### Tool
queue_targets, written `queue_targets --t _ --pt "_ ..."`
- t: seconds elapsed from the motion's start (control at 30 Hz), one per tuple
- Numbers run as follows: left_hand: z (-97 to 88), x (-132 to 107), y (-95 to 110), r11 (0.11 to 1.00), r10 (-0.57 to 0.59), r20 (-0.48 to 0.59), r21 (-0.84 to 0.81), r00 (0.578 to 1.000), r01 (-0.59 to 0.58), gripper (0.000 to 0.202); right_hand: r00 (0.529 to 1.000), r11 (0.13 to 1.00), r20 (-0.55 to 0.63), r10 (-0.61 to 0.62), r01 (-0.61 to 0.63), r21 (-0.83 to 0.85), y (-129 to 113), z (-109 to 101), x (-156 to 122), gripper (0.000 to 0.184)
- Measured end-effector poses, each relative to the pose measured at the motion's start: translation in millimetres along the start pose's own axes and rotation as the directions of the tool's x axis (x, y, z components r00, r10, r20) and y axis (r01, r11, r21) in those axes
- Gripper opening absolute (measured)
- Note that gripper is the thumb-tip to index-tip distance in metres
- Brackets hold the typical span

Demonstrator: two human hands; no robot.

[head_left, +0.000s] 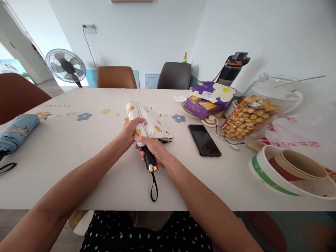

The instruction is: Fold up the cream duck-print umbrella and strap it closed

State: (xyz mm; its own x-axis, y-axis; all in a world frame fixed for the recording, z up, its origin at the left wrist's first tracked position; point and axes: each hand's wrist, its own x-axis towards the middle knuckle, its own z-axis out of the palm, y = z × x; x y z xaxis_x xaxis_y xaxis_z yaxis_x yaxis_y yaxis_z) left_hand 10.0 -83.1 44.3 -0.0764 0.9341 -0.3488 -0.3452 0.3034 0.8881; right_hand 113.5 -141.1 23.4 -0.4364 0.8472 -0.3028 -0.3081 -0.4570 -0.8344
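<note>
A folded white umbrella with small yellow prints lies over the white table, pointing away from me. My left hand is wrapped round its gathered canopy near the handle end. My right hand is closed round the black handle, which ends in a gold cap. A black wrist strap hangs from the cap over the table's near edge.
A black phone lies just right of the umbrella. Further right are glasses, a purple box, a snack bag and stacked bowls. A blue folded umbrella lies at the far left. Chairs and a fan stand behind.
</note>
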Motion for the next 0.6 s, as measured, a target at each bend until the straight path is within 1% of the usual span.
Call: queue_targets --t 0.1,0.2,0.27,0.33,0.4,0.53,0.6 --pt "-1.2 -4.5 2.0 0.998 0.054 -0.048 0.017 0.997 -0.053 0.024 0.999 0.999 -0.02 0.038 -0.038 -0.016 -2.7 2.3 -1.7 0.034" --pt "-1.7 -8.1 3.7 0.995 0.096 -0.085 0.025 0.992 -0.094 0.024 0.998 0.998 -0.006 0.056 -0.056 -0.001 -5.6 3.7 -3.9 0.034" --pt "-1.8 -9.8 4.4 0.996 0.064 -0.119 0.071 0.991 -0.056 0.027 0.997 0.997 0.029 0.074 -0.075 0.01 -7.1 4.0 -4.9 0.034" --pt "-1.7 -11.4 5.0 0.992 0.007 -0.169 0.123 0.986 0.014 0.03 0.994 0.995 0.059 0.094 -0.096 0.025 -7.4 4.1 -4.9 0.034" --pt "-1.6 -12.5 5.4 0.987 -0.042 -0.203 0.144 0.978 0.072 0.033 0.993 0.994 0.056 0.102 -0.104 0.038 -6.3 4.2 -3.7 0.032" --pt "-2.5 -11.1 4.6 0.983 -0.113 -0.177 0.124 0.978 0.136 0.032 0.997 0.996 0.007 0.08 -0.08 0.038 -1.6 5.0 -0.1 0.032" --pt "-3.0 -8.3 3.3 0.988 -0.113 -0.121 0.088 0.986 0.124 0.029 0.998 0.998 -0.025 0.06 -0.059 0.025 0.1 5.5 0.9 0.031"
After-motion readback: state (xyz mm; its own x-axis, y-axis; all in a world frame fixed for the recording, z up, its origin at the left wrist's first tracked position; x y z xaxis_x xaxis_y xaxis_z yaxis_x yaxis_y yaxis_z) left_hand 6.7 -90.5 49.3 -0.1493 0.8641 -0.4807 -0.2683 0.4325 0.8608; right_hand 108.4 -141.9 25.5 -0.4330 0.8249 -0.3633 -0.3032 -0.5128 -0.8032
